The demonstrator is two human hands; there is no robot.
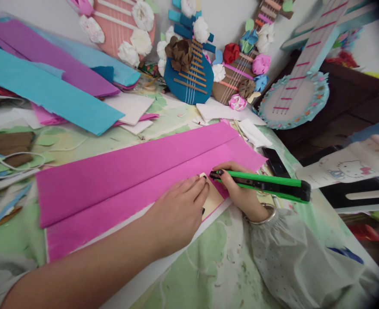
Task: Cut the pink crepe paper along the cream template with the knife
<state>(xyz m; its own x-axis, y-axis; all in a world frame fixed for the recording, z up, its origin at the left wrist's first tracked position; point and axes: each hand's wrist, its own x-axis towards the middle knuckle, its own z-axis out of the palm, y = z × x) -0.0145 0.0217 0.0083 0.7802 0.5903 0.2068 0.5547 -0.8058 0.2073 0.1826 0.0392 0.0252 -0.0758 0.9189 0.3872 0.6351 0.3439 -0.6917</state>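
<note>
My right hand (237, 184) is closed round a green and black utility knife (263, 182), its front end toward the edge of a small cream card (215, 196). Whether the blade touches anything is too small to tell. Flat on that card lies my left hand (183, 210), fingers stretched out together and pressing it down, hiding part of it. Beneath both is a long folded sheet of magenta crepe paper (138, 167), spread across a white sheet (151, 266) on the table.
Folded blue crepe paper (50, 92) and purple crepe paper (57, 56) are piled at the left. Decorated paper instruments, including a dark blue one (188, 83), lean at the back. A black phone-like object (276, 162) lies right of the magenta sheet, near the table's edge.
</note>
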